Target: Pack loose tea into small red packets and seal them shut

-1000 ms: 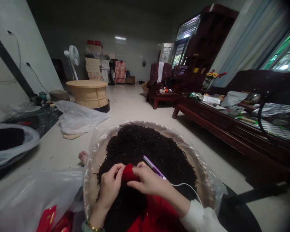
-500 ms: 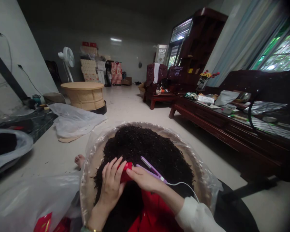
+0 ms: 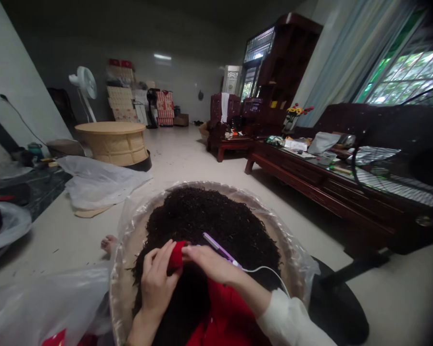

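- A small red packet (image 3: 175, 256), soft and smooth, is held low in the middle of the view, over the near side of the heap; it is cupped from the left by the left hand (image 3: 155, 283), fingers curled and part spread
- Its right edge is pinched by the right hand (image 3: 211, 264), from which a slim lilac clamp tool (image 3: 218, 247) juts, trailed by a thin white cord (image 3: 270, 273)
- A loose mound of dark, wiry dried leaves (image 3: 209, 216) is piled in a round shallow tray (image 3: 299, 254) lined with crinkled clear film
- Farther off, a pale drum-shaped table (image 3: 111, 142) and a white fan (image 3: 82, 84) are seen on the smooth floor
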Available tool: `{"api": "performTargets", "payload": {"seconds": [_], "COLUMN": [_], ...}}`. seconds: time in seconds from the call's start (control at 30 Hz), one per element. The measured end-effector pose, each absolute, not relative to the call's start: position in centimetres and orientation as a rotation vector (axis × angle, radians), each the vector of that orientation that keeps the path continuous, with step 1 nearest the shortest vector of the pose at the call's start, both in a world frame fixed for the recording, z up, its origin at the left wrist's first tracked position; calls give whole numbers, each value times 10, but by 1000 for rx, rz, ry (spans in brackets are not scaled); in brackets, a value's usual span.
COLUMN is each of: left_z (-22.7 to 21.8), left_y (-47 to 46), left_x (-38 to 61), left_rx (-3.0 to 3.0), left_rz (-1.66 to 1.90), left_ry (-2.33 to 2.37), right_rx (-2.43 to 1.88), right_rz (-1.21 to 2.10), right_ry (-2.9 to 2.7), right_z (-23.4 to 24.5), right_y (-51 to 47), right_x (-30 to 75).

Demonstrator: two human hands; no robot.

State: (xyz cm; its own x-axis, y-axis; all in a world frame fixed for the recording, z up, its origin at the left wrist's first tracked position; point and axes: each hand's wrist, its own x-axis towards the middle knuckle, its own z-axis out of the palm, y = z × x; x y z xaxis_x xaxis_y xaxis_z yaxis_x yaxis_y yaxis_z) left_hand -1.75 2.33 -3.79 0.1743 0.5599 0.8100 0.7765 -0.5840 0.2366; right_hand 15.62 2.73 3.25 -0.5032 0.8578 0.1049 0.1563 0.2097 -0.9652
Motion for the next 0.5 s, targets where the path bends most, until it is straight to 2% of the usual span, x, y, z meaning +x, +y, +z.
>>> {"api": "performTargets", "payload": {"seconds": [0.07,0.13,0.2,0.3,0.5], "left_z": [-35,-34,-35,-38,-38], "left_y": [24,25,25,24,23], "left_x": [-18,-19,-19,-17,-15], "left_rx": [-2181,-2156,-2136,-2135,-2153], "left_rz": [-1420,-1455,-1480,-1508,-1533], "left_ry": [-1340,-1378,-1410,-1434,-1484], "right_rx": [-1058,-1374,-1677,-1919,-1870], "right_rz": [1178,779,578,609,673], "right_ry": [-1735,-1773,-1961,-2141,-2095], "right_z": [32,27,17,-1,-24], "right_y": [31,33,32,26,31], "right_x": [171,188,204,216,230]}}
